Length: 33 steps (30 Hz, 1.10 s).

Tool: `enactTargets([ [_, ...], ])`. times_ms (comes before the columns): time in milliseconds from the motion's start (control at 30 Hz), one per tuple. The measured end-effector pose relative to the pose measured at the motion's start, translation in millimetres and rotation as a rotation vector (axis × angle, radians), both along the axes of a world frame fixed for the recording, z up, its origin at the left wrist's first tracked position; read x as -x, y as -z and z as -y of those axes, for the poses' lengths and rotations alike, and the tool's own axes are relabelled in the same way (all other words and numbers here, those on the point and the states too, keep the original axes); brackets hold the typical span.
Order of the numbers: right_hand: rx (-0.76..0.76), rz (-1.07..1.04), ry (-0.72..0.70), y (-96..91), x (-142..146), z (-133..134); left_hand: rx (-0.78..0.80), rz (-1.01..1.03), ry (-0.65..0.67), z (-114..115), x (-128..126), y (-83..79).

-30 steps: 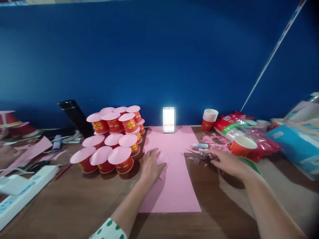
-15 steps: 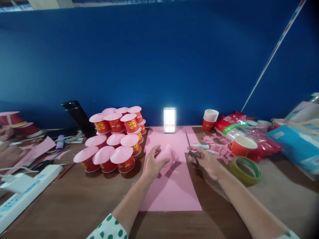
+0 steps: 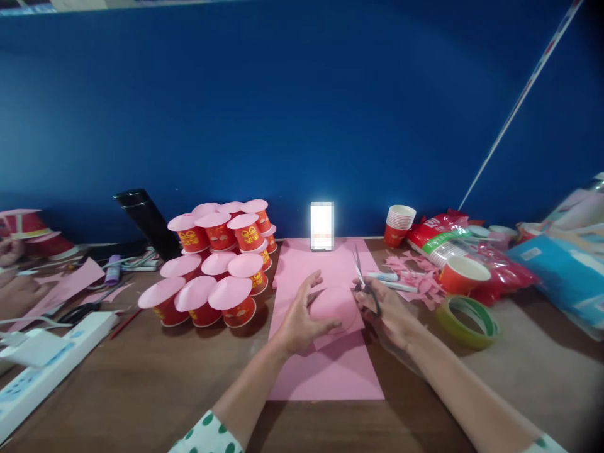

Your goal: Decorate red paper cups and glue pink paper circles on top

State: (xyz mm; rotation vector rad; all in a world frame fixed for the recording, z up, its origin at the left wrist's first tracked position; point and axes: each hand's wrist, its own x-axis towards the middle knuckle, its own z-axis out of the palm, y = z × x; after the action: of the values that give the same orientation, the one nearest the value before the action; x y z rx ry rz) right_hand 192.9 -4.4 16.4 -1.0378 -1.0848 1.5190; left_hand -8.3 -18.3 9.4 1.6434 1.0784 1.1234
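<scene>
- Grips a round pink cutout (image 3: 338,307) in the left hand (image 3: 298,319), thumb pressed over its near edge, fingers (image 3: 312,283) spread along its far left rim.
- Pinches the cutout between thumb and fingers, its right half free of them.
- Holds the cutout just above the pink sheet (image 3: 330,377) at the middle of the table (image 3: 117,402), face tilted toward the camera.
- Clasps scissors (image 3: 359,272) in the right hand (image 3: 389,314), fingers closed through the handles, blades pointing up and away.
- Brings the blades just beside the cutout's upper right edge; cannot tell whether touching.
- Faces a lit phone (image 3: 322,225) standing at the sheet's far end against the blue wall (image 3: 302,113).
- Has a pile of red cups (image 3: 217,264) capped with pink discs just left of the sheet, a black flask (image 3: 141,220) behind.
- Has a tape roll (image 3: 465,313), an orange cup (image 3: 460,275), pink scraps (image 3: 418,272), a pen (image 3: 383,275) and a cup stack (image 3: 399,225) to the right.
- Shares the table with another person, whose hand (image 3: 14,292) shows at the far left, near a power strip (image 3: 47,365).
</scene>
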Motion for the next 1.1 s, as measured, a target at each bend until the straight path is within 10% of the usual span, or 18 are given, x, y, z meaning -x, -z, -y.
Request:
enactTargets([
  [467,0.0,-0.236,0.226,8.1,6.4,-1.6,0.446,0.438,-0.038,6.6,-19.0,0.8],
  [800,-0.107,-0.062,0.354,7.9,19.8,5.5,0.097,0.137,-0.322,-0.3,-15.3,8.8],
  [1100,-0.085,-0.211,0.459,9.5,20.0,1.9,0.377,0.581,0.012,14.9,-28.4,2.2],
])
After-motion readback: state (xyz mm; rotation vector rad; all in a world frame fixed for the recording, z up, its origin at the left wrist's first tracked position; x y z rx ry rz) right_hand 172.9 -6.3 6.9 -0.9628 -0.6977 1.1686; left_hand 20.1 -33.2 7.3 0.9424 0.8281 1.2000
